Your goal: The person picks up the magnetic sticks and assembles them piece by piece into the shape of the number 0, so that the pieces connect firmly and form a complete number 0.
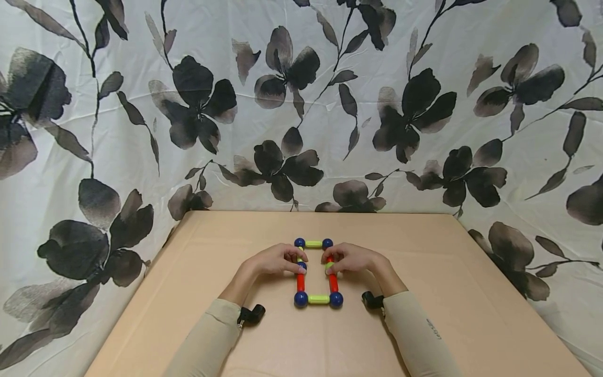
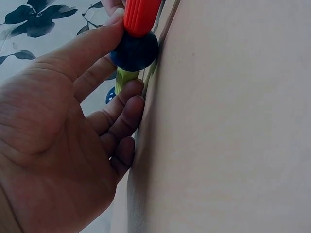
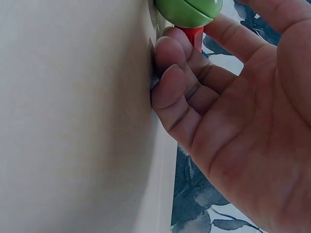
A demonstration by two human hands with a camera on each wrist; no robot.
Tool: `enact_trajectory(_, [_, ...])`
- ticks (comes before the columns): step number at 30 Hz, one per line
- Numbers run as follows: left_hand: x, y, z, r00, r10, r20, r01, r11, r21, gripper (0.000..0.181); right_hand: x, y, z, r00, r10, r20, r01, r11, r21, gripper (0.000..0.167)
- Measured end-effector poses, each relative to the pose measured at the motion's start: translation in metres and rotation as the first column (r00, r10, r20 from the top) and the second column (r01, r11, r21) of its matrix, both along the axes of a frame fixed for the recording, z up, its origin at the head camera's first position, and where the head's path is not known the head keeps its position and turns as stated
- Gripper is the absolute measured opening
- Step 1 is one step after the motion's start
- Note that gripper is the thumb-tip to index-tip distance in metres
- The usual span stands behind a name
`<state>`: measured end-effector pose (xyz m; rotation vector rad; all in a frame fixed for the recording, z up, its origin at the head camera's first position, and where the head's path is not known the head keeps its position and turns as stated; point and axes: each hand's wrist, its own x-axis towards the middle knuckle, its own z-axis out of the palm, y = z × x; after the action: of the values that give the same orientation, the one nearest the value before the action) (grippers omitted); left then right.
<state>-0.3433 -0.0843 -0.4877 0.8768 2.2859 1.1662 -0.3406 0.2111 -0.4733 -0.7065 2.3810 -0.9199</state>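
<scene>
A rectangular frame of magnetic-looking rods and balls lies on the table. Blue balls sit at its corners, joined by a lime rod (image 1: 313, 244) at the far end and another lime rod (image 1: 319, 299) at the near end. My left hand (image 1: 278, 260) pinches the blue ball (image 2: 135, 52) midway along the left side, between a red rod (image 1: 300, 283) and a lime rod (image 2: 126, 77). On the opposite side, my right hand (image 1: 355, 257) has thumb and fingers around a green ball (image 3: 189, 10) between two red rods. Fingers partly cover both long sides.
The frame lies on a tan table (image 1: 226, 225), whose far edge meets a white cloth (image 1: 339, 193) with dark flowers. Black wrist devices, one by the left cuff (image 1: 252, 314) and one by the right cuff (image 1: 372, 300), sit close to the tabletop.
</scene>
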Motion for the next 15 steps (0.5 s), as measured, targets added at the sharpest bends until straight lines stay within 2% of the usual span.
enact_trajectory(15, [0.0003,-0.0010,0.0000,1.000,0.002,0.008,-0.002,1.000,0.014,0.033,0.0009,-0.0038,0.0017,1.000,-0.005,-0.010,0.005,1.000,0.010,0.026])
